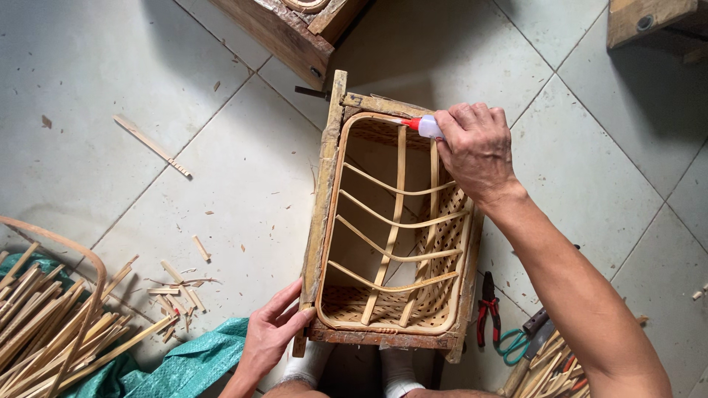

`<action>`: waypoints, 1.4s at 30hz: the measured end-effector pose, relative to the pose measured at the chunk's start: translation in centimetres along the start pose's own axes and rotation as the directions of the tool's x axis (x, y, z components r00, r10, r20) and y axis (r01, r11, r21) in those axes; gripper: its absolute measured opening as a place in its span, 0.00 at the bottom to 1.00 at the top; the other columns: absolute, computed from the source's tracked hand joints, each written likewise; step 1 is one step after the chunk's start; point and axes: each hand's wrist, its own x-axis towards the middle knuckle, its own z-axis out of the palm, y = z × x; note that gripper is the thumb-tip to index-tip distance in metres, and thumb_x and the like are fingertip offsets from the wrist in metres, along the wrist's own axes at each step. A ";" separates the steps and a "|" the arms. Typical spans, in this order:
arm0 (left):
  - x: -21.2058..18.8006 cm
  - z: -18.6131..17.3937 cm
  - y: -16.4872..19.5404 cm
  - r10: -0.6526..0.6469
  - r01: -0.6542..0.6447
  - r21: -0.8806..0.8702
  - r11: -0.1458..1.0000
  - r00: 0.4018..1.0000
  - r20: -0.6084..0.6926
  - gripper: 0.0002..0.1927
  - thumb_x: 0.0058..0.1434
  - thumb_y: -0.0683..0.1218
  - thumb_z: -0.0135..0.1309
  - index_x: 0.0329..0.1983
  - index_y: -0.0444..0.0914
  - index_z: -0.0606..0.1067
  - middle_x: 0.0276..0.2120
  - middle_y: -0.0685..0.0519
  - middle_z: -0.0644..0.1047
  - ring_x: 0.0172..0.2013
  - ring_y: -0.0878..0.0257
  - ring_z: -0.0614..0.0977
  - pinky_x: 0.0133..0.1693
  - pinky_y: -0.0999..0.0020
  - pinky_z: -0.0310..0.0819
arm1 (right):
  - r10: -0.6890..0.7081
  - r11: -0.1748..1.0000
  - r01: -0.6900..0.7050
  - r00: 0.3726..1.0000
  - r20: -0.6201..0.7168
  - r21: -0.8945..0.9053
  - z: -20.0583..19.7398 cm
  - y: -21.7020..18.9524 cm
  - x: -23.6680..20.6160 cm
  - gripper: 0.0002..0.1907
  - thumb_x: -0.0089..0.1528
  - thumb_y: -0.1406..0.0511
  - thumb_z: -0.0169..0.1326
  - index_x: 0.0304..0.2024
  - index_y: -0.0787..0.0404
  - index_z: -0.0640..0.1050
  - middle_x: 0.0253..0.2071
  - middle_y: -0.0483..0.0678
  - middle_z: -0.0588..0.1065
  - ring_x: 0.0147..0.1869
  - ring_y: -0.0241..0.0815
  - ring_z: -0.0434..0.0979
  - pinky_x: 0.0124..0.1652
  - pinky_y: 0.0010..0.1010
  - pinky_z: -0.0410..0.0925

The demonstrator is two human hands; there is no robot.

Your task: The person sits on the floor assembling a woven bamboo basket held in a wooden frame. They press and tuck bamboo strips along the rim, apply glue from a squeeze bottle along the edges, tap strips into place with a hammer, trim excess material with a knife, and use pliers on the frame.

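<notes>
In the middle of the frame, on the pale tiled floor (221,184), stands a rectangular woven bamboo basket (435,250) seated inside a rough wooden frame mould (322,191), its mouth turned up to the camera. Thin bamboo ribs (394,221) cross inside it, two running lengthwise and four curving across.

The right hand (476,147), towards the upper right of the basket, is closed around a small white glue bottle with a red nozzle (422,126), fingers curled tight about it, and the nozzle tip sits at the rounded bamboo rim (369,118) on the basket's far edge. The left hand (271,335), at the lower left corner, is spread with the fingers laid against the wooden frame, steadying it. Two white-socked feet (354,368) show just below the basket.

To my eye this is the gluing stage: adhesive is going on where a lengthwise rib meets the rim. The next move would call for a small, controlled squeeze and a steady frame, so the drop lands in the joint and not on the weave.

Red-handled pliers (487,306) and green-handled scissors (516,343) lie just right of the frame; a heap of bamboo strips (59,324) on green tarpaulin (192,365) fills the lower left
</notes>
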 end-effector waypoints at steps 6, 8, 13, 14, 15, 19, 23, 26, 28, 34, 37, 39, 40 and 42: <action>-0.1 0.0 0.0 -0.003 0.003 0.001 1.000 1.000 -0.005 0.33 0.55 0.37 0.62 0.66 0.36 0.70 0.64 0.47 0.74 0.60 0.54 0.79 0.59 0.59 0.76 | 0.023 0.999 -0.022 1.000 0.016 -0.028 -0.9 1.4 -1.4 0.13 0.61 0.66 0.67 0.48 0.56 0.80 0.43 0.43 0.77 0.48 0.40 0.75 0.48 0.36 0.65; -0.1 0.1 0.0 -0.005 0.005 -0.002 1.000 1.000 -0.011 0.33 0.54 0.37 0.62 0.66 0.35 0.70 0.64 0.47 0.74 0.60 0.54 0.79 0.59 0.59 0.76 | 0.051 0.999 -0.051 0.999 0.006 -0.005 -1.4 1.9 -2.2 0.17 0.58 0.66 0.68 0.49 0.56 0.80 0.44 0.43 0.77 0.48 0.41 0.75 0.49 0.36 0.64; -0.1 0.1 0.2 0.001 -0.001 0.018 1.000 1.000 -0.022 0.33 0.54 0.36 0.61 0.66 0.34 0.71 0.63 0.48 0.75 0.59 0.55 0.79 0.58 0.60 0.76 | 0.070 0.997 -0.070 0.997 0.011 -0.027 -1.2 2.4 -3.1 0.18 0.57 0.66 0.69 0.50 0.56 0.80 0.45 0.43 0.77 0.49 0.40 0.74 0.50 0.35 0.64; -0.1 0.1 0.2 -0.001 0.001 0.014 1.000 1.000 -0.023 0.33 0.54 0.36 0.61 0.66 0.34 0.71 0.63 0.48 0.75 0.59 0.55 0.79 0.58 0.60 0.76 | 0.071 0.997 -0.070 0.997 0.016 -0.034 -0.9 2.5 -3.1 0.18 0.58 0.66 0.69 0.50 0.56 0.80 0.45 0.43 0.77 0.48 0.40 0.74 0.50 0.35 0.64; -0.2 0.1 0.2 -0.002 0.002 0.009 1.000 1.000 -0.024 0.33 0.54 0.36 0.61 0.66 0.34 0.71 0.63 0.48 0.75 0.59 0.55 0.79 0.58 0.60 0.76 | 0.070 0.997 -0.069 0.997 0.016 -0.032 -0.7 2.6 -3.1 0.17 0.59 0.66 0.69 0.49 0.56 0.80 0.45 0.43 0.77 0.48 0.40 0.74 0.49 0.35 0.64; -0.1 0.1 0.1 -0.018 0.017 -0.010 1.000 0.999 -0.034 0.33 0.54 0.36 0.61 0.66 0.34 0.71 0.63 0.47 0.75 0.59 0.55 0.79 0.58 0.60 0.76 | 0.052 0.998 -0.051 0.998 0.021 -0.036 0.0 2.7 -3.2 0.16 0.58 0.66 0.68 0.48 0.56 0.80 0.44 0.43 0.77 0.49 0.41 0.75 0.49 0.36 0.64; 0.0 0.1 -0.1 -0.012 0.012 0.010 1.000 0.999 -0.041 0.33 0.53 0.36 0.62 0.65 0.35 0.71 0.62 0.47 0.75 0.58 0.55 0.80 0.58 0.59 0.77 | 0.046 0.998 -0.045 0.999 0.025 -0.043 0.1 3.2 -3.4 0.15 0.60 0.66 0.68 0.48 0.56 0.80 0.44 0.43 0.77 0.48 0.40 0.74 0.49 0.35 0.64; 0.0 0.1 -0.2 -0.011 0.012 0.025 1.000 0.999 -0.048 0.33 0.53 0.36 0.62 0.65 0.35 0.72 0.62 0.48 0.76 0.59 0.56 0.79 0.58 0.59 0.77 | 0.061 0.997 -0.061 0.998 0.000 -0.046 -0.5 3.9 -3.9 0.14 0.63 0.65 0.68 0.50 0.55 0.80 0.45 0.43 0.77 0.47 0.39 0.73 0.49 0.35 0.63; -0.1 0.1 -0.2 0.012 -0.010 0.035 0.999 0.999 -0.046 0.33 0.53 0.36 0.62 0.65 0.35 0.72 0.62 0.48 0.75 0.60 0.56 0.79 0.58 0.59 0.76 | 0.086 0.995 -0.086 0.996 0.000 -0.041 -1.1 4.4 -4.6 0.15 0.61 0.65 0.68 0.50 0.56 0.80 0.45 0.43 0.77 0.49 0.40 0.74 0.50 0.36 0.63; 0.0 0.1 0.0 0.007 -0.005 0.046 0.999 0.999 -0.052 0.32 0.53 0.37 0.62 0.64 0.35 0.73 0.62 0.48 0.76 0.60 0.57 0.78 0.60 0.59 0.75 | 0.115 0.992 -0.114 0.993 0.016 -0.056 -1.5 4.8 -5.5 0.16 0.60 0.67 0.66 0.50 0.55 0.81 0.45 0.42 0.77 0.49 0.40 0.74 0.50 0.36 0.62; 0.0 0.1 0.1 -0.017 0.021 0.062 0.998 0.997 -0.078 0.32 0.53 0.37 0.62 0.64 0.35 0.73 0.62 0.48 0.76 0.60 0.57 0.78 0.58 0.58 0.72 | 0.114 0.992 -0.112 0.993 0.021 -0.055 -1.2 4.8 -5.3 0.16 0.59 0.67 0.66 0.49 0.54 0.81 0.44 0.42 0.77 0.49 0.40 0.74 0.50 0.36 0.62; 0.1 0.1 0.0 -0.028 0.033 0.055 0.998 0.996 -0.088 0.32 0.53 0.37 0.62 0.63 0.35 0.73 0.61 0.47 0.76 0.60 0.56 0.78 0.58 0.58 0.72 | 0.105 0.993 -0.104 0.994 0.017 -0.051 -1.2 5.0 -5.2 0.16 0.59 0.67 0.65 0.49 0.54 0.81 0.44 0.42 0.77 0.49 0.41 0.74 0.50 0.36 0.62; 0.1 0.1 0.0 -0.035 0.040 0.053 0.998 0.995 -0.093 0.32 0.53 0.37 0.62 0.63 0.35 0.73 0.61 0.47 0.76 0.60 0.56 0.78 0.58 0.58 0.72 | 0.099 0.994 -0.098 0.995 0.012 -0.051 -1.2 5.1 -5.3 0.15 0.59 0.67 0.65 0.49 0.54 0.81 0.44 0.42 0.77 0.48 0.41 0.74 0.50 0.36 0.62; 0.1 0.0 -0.1 -0.021 0.025 0.047 0.999 0.996 -0.091 0.31 0.53 0.37 0.62 0.63 0.34 0.73 0.61 0.46 0.76 0.60 0.56 0.78 0.58 0.57 0.72 | 0.093 0.994 -0.092 0.996 0.012 -0.055 -1.3 5.6 -5.6 0.14 0.61 0.66 0.66 0.48 0.55 0.81 0.44 0.42 0.77 0.48 0.41 0.74 0.49 0.36 0.62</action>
